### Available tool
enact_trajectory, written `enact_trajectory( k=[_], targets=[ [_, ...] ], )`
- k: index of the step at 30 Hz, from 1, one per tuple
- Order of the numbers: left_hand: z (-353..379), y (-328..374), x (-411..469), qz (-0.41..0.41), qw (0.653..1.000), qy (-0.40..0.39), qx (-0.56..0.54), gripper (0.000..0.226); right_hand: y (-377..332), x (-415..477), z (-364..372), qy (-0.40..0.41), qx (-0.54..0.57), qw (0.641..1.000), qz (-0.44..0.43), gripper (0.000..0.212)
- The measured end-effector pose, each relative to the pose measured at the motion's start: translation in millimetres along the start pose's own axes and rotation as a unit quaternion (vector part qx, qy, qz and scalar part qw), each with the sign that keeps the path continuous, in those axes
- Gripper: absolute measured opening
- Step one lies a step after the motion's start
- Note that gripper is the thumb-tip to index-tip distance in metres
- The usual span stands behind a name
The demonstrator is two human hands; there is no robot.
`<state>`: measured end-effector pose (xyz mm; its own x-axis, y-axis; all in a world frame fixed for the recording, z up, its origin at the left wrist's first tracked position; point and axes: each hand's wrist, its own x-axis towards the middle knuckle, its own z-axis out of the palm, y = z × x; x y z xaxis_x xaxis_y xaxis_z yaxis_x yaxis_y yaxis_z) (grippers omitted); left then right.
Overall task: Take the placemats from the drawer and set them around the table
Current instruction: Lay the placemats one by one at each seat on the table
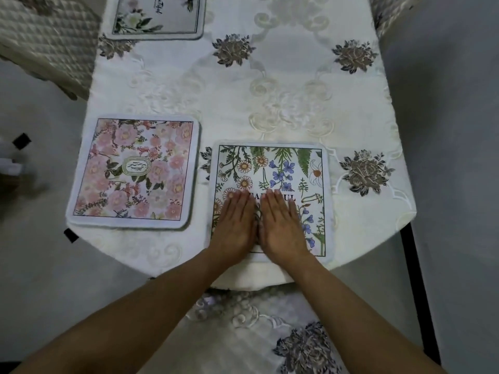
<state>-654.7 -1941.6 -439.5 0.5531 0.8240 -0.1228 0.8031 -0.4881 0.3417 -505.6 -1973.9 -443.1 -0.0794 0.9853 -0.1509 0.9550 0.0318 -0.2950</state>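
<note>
I count three placemats on the table (270,76), which is covered in an embroidered cloth. The wildflower placemat (286,168) lies at the near end at six o'clock, and my left hand (235,225) and right hand (283,225) are both pressed flat on it, fingers straight and together, palms down, gripping nothing. The two hands sit side by side, thumbs nearly touching. The pink-rose placemat (135,171) lies just beside it at nine o'clock, a narrow strip of cloth between them. The third, a pale floral placemat (156,17), is at eleven o'clock, cut off by the top of the view. The wildflower mat's near edge runs close to the table's near edge. From twelve to three o'clock the cloth carries no mat. Two quilted chair backs (48,41) show at the far corners.
</note>
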Motion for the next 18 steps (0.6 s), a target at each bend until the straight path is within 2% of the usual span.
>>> enact_trajectory(
  k=[3,7,9,13,18],
  targets=[
    [2.8,-21.0,-8.1,0.012,1.0,0.002,0.019,0.061,15.3,-6.1,2.6,0.006,-0.012,1.0,-0.003,0.065],
    [1.1,-39.9,-22.3,-0.009,1.0,0.002,0.01,0.065,59.9,-28.1,-3.4,0.03,0.009,0.997,0.075,0.066],
    [-3.4,-45.9,-28.2,-0.013,1.0,-0.004,-0.007,0.065,76.2,-38.6,-11.3,0.03,0.023,0.995,0.087,0.065],
    [-8.7,-47.1,-25.4,-0.017,0.999,-0.022,-0.021,0.067,79.4,-36.5,-23.9,0.022,0.033,0.994,0.098,0.063],
    [-16.8,-17.4,53.0,0.039,0.999,-0.014,-0.017,0.062,47.4,38.8,-38.3,0.038,0.061,0.997,0.028,0.061]
  ],
)
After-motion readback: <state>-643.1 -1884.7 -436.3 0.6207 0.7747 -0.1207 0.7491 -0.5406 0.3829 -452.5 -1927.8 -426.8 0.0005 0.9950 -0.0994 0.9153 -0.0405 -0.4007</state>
